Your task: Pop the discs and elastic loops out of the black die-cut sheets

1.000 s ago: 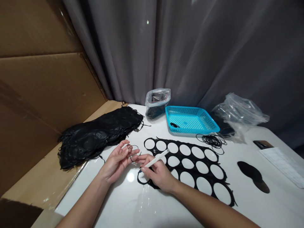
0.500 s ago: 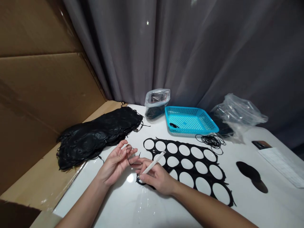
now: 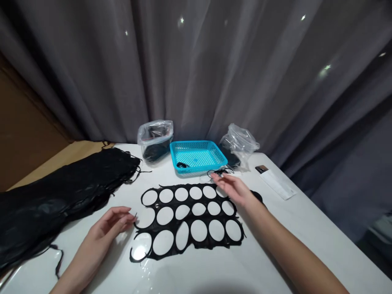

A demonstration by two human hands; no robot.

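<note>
My left hand (image 3: 107, 230) rests just left of a black sheet with rows of round holes (image 3: 190, 218). Its fingers are loosely bent, with a gap at the thumb and nothing visible held. Across the sheet, my right hand (image 3: 232, 188) reaches to a pile of thin black loops (image 3: 227, 170), fingers stretched out and tips at the loops' near side. A white stick-like tool (image 3: 237, 173) shows beside the loops, partly behind that hand. The sheet lies flat on the white table, its upper right corner covered by my right hand.
A thick stack of black sheets (image 3: 61, 196) lies at left. Behind are a clear bag with black contents (image 3: 155, 141), a blue basket (image 3: 197, 167) holding a small black item, and another clear bag (image 3: 240, 141). White paper (image 3: 277, 184) and a dark card-like object (image 3: 261, 168) lie at right.
The view has turned right. My hands have parted: the right went from the sheet's left side to the loop pile, leaving the white tool there. The black loop between my fingers is no longer seen there.
</note>
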